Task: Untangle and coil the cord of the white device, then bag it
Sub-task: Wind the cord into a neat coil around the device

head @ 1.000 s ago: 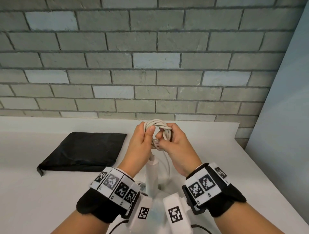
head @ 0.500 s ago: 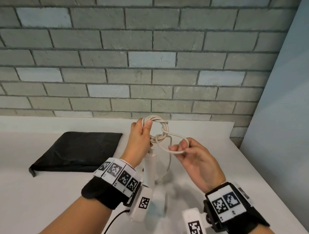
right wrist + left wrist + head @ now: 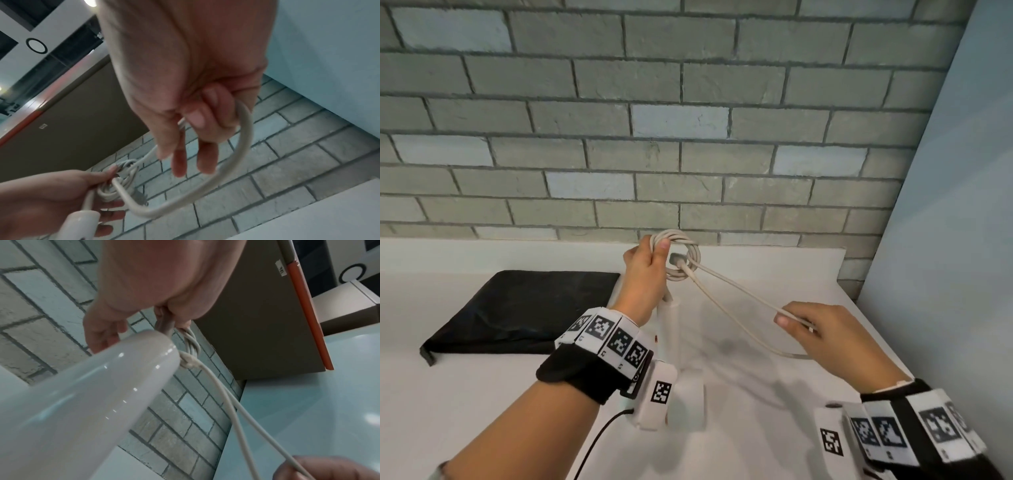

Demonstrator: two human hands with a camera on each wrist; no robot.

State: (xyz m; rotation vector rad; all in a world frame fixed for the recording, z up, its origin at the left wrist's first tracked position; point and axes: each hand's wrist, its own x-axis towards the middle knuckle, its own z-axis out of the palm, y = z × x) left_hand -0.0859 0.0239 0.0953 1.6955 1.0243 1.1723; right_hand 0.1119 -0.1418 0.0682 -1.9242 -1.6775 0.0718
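My left hand (image 3: pixel 650 260) holds a small coil of white cord (image 3: pixel 681 255) up above the white table, thumb pinching the loops. The cord's grey plug end (image 3: pixel 675 258) pokes through the coil. The white device (image 3: pixel 669 329), a slim glossy stick, hangs below that hand down to the table; it fills the left wrist view (image 3: pixel 82 399). A long doubled loop of cord (image 3: pixel 739 301) runs from the coil down to my right hand (image 3: pixel 808 325), which pinches its far bend (image 3: pixel 244 128) between thumb and fingers. The black bag (image 3: pixel 524 308) lies flat on the table at the left.
A grey brick wall (image 3: pixel 688 137) backs the white table (image 3: pixel 482 411). A pale blue panel (image 3: pixel 945 240) closes off the right side. The table's right edge runs close behind my right wrist. A thin black cable (image 3: pixel 599 438) trails from my left wrist camera.
My right hand has pulled a loop of cord out of the coil, down and to the right, and the loop has grown long. The left hand keeps hold of the coil.
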